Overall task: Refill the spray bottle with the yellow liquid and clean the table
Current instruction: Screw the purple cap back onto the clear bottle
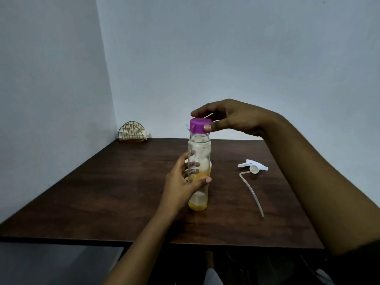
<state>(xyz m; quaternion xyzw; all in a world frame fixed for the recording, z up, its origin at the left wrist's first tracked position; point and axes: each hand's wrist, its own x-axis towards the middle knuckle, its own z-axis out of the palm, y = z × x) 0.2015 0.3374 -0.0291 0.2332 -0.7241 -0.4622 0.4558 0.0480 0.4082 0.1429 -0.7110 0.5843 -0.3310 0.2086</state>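
A: Biggest first, go.
B: Dark wood surface (123,192), pushed into a wall corner. Clear bottle (199,149) upright mid-surface, thin layer of yellow liquid (197,206) at its bottom (more yellow shows behind it, mostly hidden).
A: Hands?
B: Left hand (181,182): fingers wrapped round the bottle's middle. Right hand (236,118): fingers pinch the purple cap (200,125) from above; it sits on the neck.
A: Rest?
B: White spray head (253,166) with its tube lies flat right of the bottle, apart from it. Wire napkin holder (131,131) at the far left corner.
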